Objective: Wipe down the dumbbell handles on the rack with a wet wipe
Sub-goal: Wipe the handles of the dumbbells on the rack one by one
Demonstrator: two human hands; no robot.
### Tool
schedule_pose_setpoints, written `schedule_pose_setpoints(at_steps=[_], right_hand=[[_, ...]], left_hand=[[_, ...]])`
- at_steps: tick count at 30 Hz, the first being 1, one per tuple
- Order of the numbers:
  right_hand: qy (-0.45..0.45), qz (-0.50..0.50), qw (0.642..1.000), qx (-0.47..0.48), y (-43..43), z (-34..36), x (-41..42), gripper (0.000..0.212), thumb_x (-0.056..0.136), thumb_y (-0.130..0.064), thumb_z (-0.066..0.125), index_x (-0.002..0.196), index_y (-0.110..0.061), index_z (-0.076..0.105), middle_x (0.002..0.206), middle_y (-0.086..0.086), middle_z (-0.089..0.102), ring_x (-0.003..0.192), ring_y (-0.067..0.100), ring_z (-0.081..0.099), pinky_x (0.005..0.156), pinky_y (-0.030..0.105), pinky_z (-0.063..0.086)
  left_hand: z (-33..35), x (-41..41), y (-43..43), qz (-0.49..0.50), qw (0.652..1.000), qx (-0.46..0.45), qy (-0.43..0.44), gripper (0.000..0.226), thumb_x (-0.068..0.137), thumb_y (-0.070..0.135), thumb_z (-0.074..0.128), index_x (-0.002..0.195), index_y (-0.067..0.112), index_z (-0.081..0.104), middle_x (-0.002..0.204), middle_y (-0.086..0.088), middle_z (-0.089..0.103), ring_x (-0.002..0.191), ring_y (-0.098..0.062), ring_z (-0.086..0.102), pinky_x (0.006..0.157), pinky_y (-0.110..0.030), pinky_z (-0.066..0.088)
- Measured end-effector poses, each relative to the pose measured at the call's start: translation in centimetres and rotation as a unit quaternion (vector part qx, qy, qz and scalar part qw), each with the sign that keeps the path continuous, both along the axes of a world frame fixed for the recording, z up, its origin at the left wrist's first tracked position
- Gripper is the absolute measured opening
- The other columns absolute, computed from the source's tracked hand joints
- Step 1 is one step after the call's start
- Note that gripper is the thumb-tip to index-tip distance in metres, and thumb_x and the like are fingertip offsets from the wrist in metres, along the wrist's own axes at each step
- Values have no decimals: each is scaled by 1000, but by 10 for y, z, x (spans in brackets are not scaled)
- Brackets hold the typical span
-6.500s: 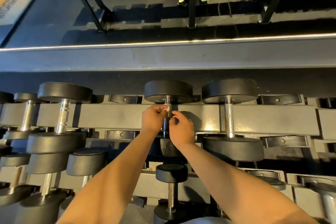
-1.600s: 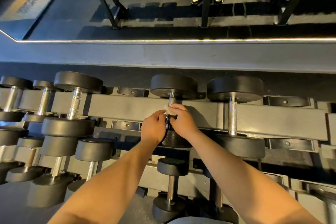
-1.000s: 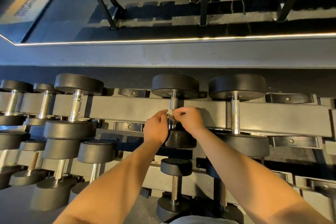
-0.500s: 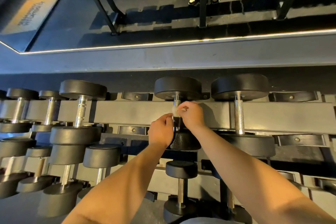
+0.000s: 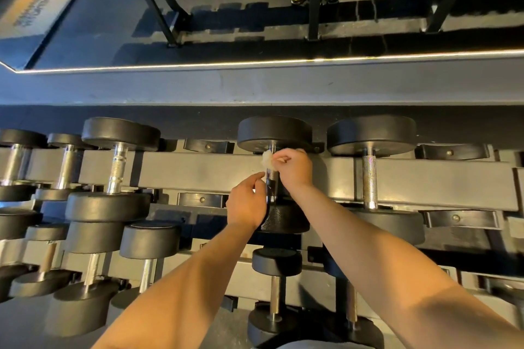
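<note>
Head view, looking down onto rows of dumbbells on the rack point(image 5: 198, 170). Right hand point(image 5: 293, 168) up near 12 o'clock of the frame's centre, fingers pinched tight on a small crumpled wet wipe point(image 5: 266, 158), pressing it against the far end of the handle point(image 5: 271, 187) of the middle dumbbell, just under its far head point(image 5: 275, 132). Presumably bunched into a wad so as to push moisture into the metal rather than slide flat. Left hand point(image 5: 246, 202) at about 7 o'clock from the wipe, fingers curled close beside the near part of the same handle, by the near head point(image 5: 285, 218); cannot tell whether gripping the bar, merely touching it, or empty. Likely placed there to steady the weight against rolling in its cradle while the other hand rubs.

Neighbouring dumbbell at 3 o'clock with a knurled handle point(image 5: 370, 181), bare and apart from both hands; more handles at 9 o'clock, e.g. point(image 5: 116, 168), also untouched at this instant. Judging by this, still a good share of the rack to cover. Small lower dumbbell point(image 5: 276, 262) at 6 o'clock, beneath the forearms.
</note>
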State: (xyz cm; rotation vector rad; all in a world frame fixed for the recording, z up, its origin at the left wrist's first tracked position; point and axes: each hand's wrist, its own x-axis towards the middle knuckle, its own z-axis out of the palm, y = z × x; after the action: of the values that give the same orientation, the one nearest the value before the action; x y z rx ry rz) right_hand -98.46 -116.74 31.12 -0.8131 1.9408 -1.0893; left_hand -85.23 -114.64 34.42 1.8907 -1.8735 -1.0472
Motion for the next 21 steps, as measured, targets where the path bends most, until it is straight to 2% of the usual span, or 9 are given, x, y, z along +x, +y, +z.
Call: schedule_pose_setpoints(at_steps=[4,7,11,16,19,21], right_hand=[[10,35,999,37,1,-1,2,9,88,-11,73,93,-17,76,109,1,64,99,17,62,89,30,52],[-17,85,991,99,19,-5,2,13,88,-6,71,94,-16,76,105,0,70,98,15,63,88,29,53],[11,121,984,131,23,-2,3,19,89,-4,69,103,-15,77,106,2,71,98,16,65,92,31,56],[-24,48,995,81,36,7,8,17,87,-1,70,94,-15,78,94,0,73,91,15,68,90,36,58],[-21,11,999,28,56,18,14,13,89,-8,69,92,-17,77,89,-5,71,87,10,66,85,28,57],[-31,-26,999,13,72,25,18,11,90,-12,69,91,-21,76,90,-6,71,87,10,66,82,27,56]], left_hand=[[-1,0,0,-1,1000,-4,2,38,107,32,37,137,27,62,135,-1,65,115,-18,63,103,-38,51],[-3,2,-1,-7,1000,-4,2,38,108,32,38,136,28,62,132,0,67,104,-10,59,97,-30,50],[-6,3,-2,-25,1000,-11,-3,36,107,31,38,133,29,64,126,3,69,99,-5,55,91,-24,46],[-5,5,-1,-42,999,-18,19,31,106,36,44,127,35,65,114,9,71,95,-7,61,89,-30,53],[-2,8,4,-73,996,-21,42,30,106,39,44,128,37,63,113,11,70,100,-10,63,92,-33,52],[0,10,9,-103,993,-25,58,31,105,41,43,130,38,62,116,9,69,109,-14,59,101,-38,48]])
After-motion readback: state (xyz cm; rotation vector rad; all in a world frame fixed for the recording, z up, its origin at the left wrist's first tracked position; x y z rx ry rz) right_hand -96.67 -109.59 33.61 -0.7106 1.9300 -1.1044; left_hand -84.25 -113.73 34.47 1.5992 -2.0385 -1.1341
